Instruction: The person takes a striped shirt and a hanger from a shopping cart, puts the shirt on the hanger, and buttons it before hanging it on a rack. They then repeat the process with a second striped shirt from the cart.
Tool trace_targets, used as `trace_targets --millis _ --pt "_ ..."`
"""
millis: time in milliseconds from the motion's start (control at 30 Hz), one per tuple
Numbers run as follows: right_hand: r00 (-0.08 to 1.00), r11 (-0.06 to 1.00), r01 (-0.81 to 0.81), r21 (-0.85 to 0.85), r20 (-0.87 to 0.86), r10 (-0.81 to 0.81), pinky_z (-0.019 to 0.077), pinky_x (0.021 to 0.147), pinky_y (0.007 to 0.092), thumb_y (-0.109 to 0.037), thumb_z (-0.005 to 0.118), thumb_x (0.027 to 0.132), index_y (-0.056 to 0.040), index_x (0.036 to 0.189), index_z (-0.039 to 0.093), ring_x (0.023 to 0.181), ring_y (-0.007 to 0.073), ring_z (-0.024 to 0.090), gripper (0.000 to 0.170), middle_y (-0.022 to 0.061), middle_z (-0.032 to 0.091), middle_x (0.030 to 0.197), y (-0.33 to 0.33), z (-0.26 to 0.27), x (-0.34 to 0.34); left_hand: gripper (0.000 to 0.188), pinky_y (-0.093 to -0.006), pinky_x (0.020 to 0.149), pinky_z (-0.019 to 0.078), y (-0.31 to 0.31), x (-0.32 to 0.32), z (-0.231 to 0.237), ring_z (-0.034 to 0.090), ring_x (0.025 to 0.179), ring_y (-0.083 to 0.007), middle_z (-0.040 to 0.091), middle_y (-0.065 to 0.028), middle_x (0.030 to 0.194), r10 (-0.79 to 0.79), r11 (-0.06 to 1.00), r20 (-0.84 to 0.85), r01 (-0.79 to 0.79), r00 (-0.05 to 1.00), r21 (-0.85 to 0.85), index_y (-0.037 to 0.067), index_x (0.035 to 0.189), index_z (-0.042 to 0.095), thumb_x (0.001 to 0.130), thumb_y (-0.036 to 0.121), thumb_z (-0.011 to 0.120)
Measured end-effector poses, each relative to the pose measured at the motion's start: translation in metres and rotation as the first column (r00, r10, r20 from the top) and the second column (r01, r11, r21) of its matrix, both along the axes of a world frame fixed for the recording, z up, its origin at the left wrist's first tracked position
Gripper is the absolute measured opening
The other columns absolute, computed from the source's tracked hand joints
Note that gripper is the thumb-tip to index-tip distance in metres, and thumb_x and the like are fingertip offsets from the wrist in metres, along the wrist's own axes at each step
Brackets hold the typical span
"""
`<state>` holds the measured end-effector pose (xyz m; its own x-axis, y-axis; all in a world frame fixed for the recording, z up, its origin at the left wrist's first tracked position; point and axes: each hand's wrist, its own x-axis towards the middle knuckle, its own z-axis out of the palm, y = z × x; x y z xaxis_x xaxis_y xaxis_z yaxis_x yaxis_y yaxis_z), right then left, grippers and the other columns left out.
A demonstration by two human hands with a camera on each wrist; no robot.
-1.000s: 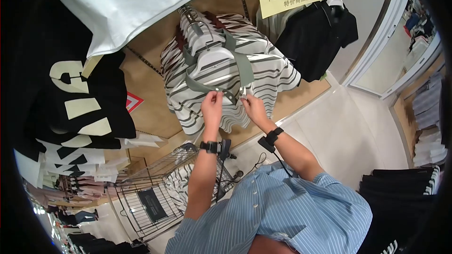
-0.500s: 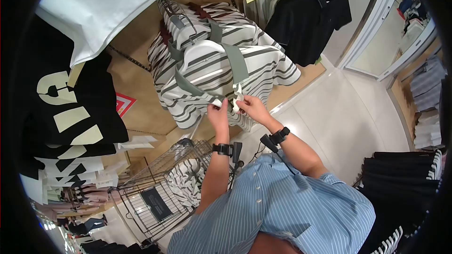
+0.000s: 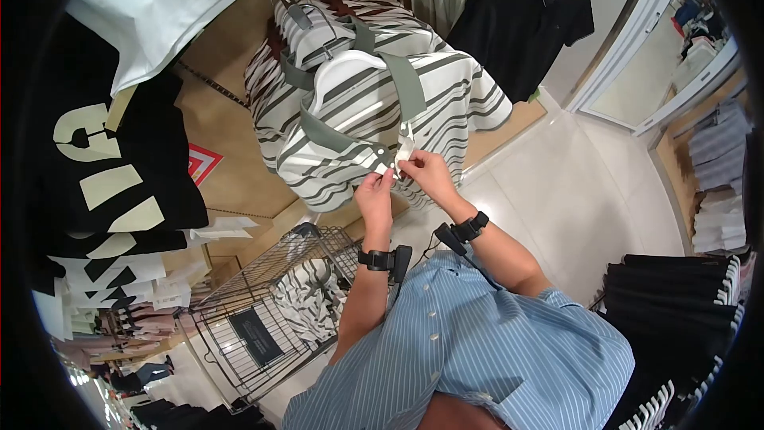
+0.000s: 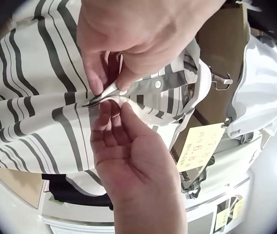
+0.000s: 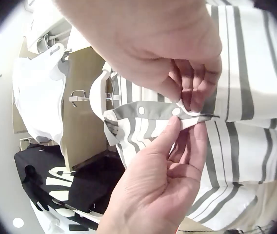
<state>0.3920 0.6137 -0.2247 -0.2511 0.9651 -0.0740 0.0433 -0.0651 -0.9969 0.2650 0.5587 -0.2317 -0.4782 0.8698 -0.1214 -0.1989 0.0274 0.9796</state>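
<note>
A striped white-and-grey polo shirt [image 3: 450, 107] with a grey collar hangs on a white hanger [image 3: 342, 72] in front of similar shirts. At its open neck, my left hand [image 3: 373, 199] pinches one edge of the front placket, just below a white button [image 5: 176, 111]. My right hand [image 3: 430, 177] pinches the opposite placket edge close beside it. Fingertips of both hands nearly meet in the left wrist view, where my right hand [image 4: 133, 156] shows its palm. The grey button strip [image 4: 153, 84] runs up from the pinched fabric toward the collar.
A wire shopping cart [image 3: 227, 333] with a striped garment [image 3: 306, 299] inside stands at lower left. Black tops with large pale lettering [image 3: 111, 191] hang at left, a black polo [image 3: 517, 28] at upper right. Dark garments [image 3: 664, 295] hang at lower right.
My hands have drawn closer together, bringing the two placket edges near each other. The left hand has moved right from its place a second ago, and the view has shifted slightly.
</note>
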Motion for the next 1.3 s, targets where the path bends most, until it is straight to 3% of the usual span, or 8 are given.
trace_targets --millis 233,433,533,833,933,1133,1233,1300 --pt "0.997 0.997 0.071 -0.009 -0.030 -0.071 0.0456 0.058 0.0238 -0.014 0.068 0.087 0.0062 0.087 0.068 0.066 0.0079 0.059 0.020 0.0055 0.068 0.074 -0.012 0.001 0.000 0.014 -0.0212 0.065 0.0470 -0.005 0.004 0.010 0.062 0.070 -0.0092 0.067 -0.0053 0.077 -0.003 0.992 -0.199 -0.022 0.980 -0.125 -0.006 0.086 0.067 0.088 0.007 0.070" --pt "0.988 0.987 0.153 0.049 -0.028 -0.152 0.0462 0.059 0.0247 -0.015 0.069 0.087 0.0069 0.091 0.068 0.067 0.0084 0.059 0.022 0.0059 0.067 0.073 -0.018 0.002 -0.005 0.015 -0.0223 0.061 0.0457 -0.002 0.012 0.008 0.060 0.069 -0.0083 0.067 -0.0050 0.075 0.031 0.999 -0.165 -0.036 0.986 -0.027 -0.006 0.083 0.068 0.087 0.008 0.071" --pt "0.978 0.976 0.209 0.062 -0.019 -0.208 0.0496 0.060 0.0285 -0.015 0.070 0.084 0.0069 0.090 0.069 0.064 0.0147 0.064 0.022 0.0132 0.068 0.071 -0.023 0.008 -0.007 0.014 -0.0229 0.059 0.0437 -0.003 0.010 0.003 0.056 0.066 -0.0082 0.065 -0.0037 0.075 0.042 0.999 -0.480 -0.028 0.876 0.036 -0.007 0.082 0.069 0.086 0.006 0.071" --pt "0.979 0.971 0.200 0.134 0.019 -0.205 0.0510 0.063 0.0322 -0.012 0.069 0.083 0.0055 0.088 0.069 0.067 0.0245 0.067 0.019 0.0174 0.068 0.078 -0.026 0.009 -0.010 0.015 -0.0258 0.059 0.0425 -0.008 0.013 0.017 0.053 0.065 -0.0099 0.063 -0.0074 0.074 0.030 0.998 -0.553 -0.053 0.833 -0.025 -0.007 0.087 0.069 0.084 0.007 0.072" --pt "0.968 0.948 0.239 0.209 0.020 -0.248 0.0507 0.062 0.0332 -0.012 0.069 0.082 0.0048 0.087 0.069 0.066 0.0267 0.066 0.018 0.0177 0.067 0.076 -0.026 0.011 -0.015 0.014 -0.0255 0.060 0.0428 -0.005 0.014 0.010 0.054 0.065 -0.0099 0.063 -0.0073 0.075 0.109 0.994 -0.604 -0.068 0.789 0.091 -0.008 0.087 0.068 0.084 0.006 0.071" --pt "0.991 0.977 0.076 0.200 0.097 -0.096 0.0506 0.062 0.0326 -0.015 0.070 0.082 0.0037 0.087 0.070 0.067 0.0234 0.066 0.019 0.0167 0.068 0.079 -0.017 0.005 -0.004 0.014 -0.0238 0.062 0.0439 -0.010 0.011 0.018 0.055 0.068 -0.0084 0.064 -0.0046 0.076 0.060 0.998 -0.470 -0.041 0.881 0.049 -0.008 0.085 0.068 0.085 0.006 0.071" --pt "0.995 0.989 0.034 0.143 0.089 -0.047 0.0492 0.062 0.0278 -0.014 0.071 0.085 0.0059 0.092 0.070 0.069 0.0126 0.062 0.021 0.0103 0.069 0.078 -0.015 0.028 0.000 0.014 -0.0224 0.063 0.0442 -0.010 0.006 0.009 0.056 0.068 -0.0074 0.064 -0.0028 0.075 0.063 0.998 -0.432 -0.069 0.900 0.001 -0.007 0.084 0.069 0.084 0.006 0.072" --pt "0.975 0.951 0.218 0.219 -0.091 -0.202 0.0491 0.061 0.0277 -0.014 0.070 0.086 0.0051 0.093 0.070 0.067 0.0129 0.063 0.021 0.0105 0.069 0.075 -0.007 0.028 -0.004 0.015 -0.0218 0.064 0.0448 -0.012 0.006 0.007 0.056 0.068 -0.0068 0.064 -0.0034 0.074 0.044 0.999 -0.444 -0.051 0.895 -0.004 -0.007 0.083 0.069 0.084 0.007 0.073"
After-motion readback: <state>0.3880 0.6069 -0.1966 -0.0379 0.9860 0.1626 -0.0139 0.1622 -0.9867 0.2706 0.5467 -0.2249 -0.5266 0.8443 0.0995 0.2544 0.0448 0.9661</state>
